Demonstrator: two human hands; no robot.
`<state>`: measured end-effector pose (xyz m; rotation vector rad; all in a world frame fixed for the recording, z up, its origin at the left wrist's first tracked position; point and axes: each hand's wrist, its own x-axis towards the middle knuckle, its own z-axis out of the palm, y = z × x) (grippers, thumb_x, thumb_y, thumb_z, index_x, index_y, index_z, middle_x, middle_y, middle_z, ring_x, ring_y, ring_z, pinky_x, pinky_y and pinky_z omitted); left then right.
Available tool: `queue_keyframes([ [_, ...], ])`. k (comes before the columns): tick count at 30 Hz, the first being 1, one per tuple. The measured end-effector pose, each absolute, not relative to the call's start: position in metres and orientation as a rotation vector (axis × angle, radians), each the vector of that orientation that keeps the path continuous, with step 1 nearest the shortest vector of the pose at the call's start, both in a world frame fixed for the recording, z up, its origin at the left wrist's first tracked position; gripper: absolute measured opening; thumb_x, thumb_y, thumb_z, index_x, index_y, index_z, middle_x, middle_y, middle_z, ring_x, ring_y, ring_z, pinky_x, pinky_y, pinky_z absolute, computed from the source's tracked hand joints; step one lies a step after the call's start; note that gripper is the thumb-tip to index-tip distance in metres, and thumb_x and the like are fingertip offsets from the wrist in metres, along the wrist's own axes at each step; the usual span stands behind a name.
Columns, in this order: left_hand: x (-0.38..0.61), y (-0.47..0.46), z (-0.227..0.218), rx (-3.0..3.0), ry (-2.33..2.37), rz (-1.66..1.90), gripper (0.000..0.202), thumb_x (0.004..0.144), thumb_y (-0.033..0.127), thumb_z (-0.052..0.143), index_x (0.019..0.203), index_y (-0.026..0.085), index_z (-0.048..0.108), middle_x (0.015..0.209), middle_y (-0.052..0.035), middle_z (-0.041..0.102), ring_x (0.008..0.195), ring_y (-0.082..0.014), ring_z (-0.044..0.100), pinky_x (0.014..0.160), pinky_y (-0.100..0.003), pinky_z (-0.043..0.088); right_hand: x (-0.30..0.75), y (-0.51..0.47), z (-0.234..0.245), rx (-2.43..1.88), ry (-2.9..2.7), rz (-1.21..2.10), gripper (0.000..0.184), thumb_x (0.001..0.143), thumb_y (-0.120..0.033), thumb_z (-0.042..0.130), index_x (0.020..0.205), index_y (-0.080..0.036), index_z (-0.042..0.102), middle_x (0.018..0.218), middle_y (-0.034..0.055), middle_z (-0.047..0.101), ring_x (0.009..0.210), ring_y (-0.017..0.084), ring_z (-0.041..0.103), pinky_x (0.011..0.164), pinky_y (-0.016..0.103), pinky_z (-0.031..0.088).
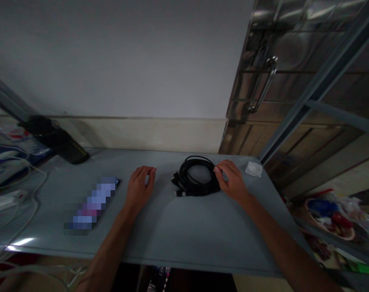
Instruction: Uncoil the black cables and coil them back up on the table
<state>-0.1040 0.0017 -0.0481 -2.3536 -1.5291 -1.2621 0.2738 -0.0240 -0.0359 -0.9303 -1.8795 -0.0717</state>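
From where I stand, a pale cord (35,194) and a white adapter (6,201) lie far to the left of both hands, with a dark bottle (65,146) leaning beyond them. Nearer, just left of the left hand, a phone (94,205) rests on the grey surface (178,231), its screen blurred out. The left hand (142,182) is curled with nothing visible in it; I can't tell whether thumb and fingertips meet. Between the hands sits the black cable (199,190), wound into loops, its plug ends (180,194) towards the left hand. The right hand (229,180) is at the coil's right edge, seemingly touching it, though whether it pinches the cable I can't say. The coiling looks done; I see no tie around the loops, and whether anything remains is unclear. Just beyond the right hand lies a small white packet (253,169).
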Motion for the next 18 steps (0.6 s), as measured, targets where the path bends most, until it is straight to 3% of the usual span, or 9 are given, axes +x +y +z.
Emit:
queue_keyframes([
  [12, -0.104, 0.001, -0.047, -2.359, -1.550, -1.252, 0.022, 0.114, 0.039, 0.051, 0.108, 0.027, 0.069, 0.101, -0.0079, 0.075, 0.098, -0.0299, 0.070, 0.097, -0.050, 0.055, 0.272, -0.026, -0.033, -0.924, -1.903, -0.077, 0.015, 0.114, -0.024, 0.054, 0.101, -0.024, 0.062, 0.094, 0.0072, 0.068, 0.091, 0.025, 0.063, 0.086, 0.045, 0.051],
  [18, -0.102, -0.001, -0.044, -2.354, -1.562, -1.254, 0.024, 0.114, 0.040, 0.050, 0.107, 0.028, 0.069, 0.101, -0.0077, 0.075, 0.099, -0.0297, 0.071, 0.098, -0.049, 0.056, 0.259, -0.037, -0.028, -0.866, -2.041, -0.080, 0.019, 0.110, -0.041, 0.066, 0.102, -0.024, 0.065, 0.095, 0.0072, 0.071, 0.092, 0.025, 0.066, 0.086, 0.045, 0.053],
])
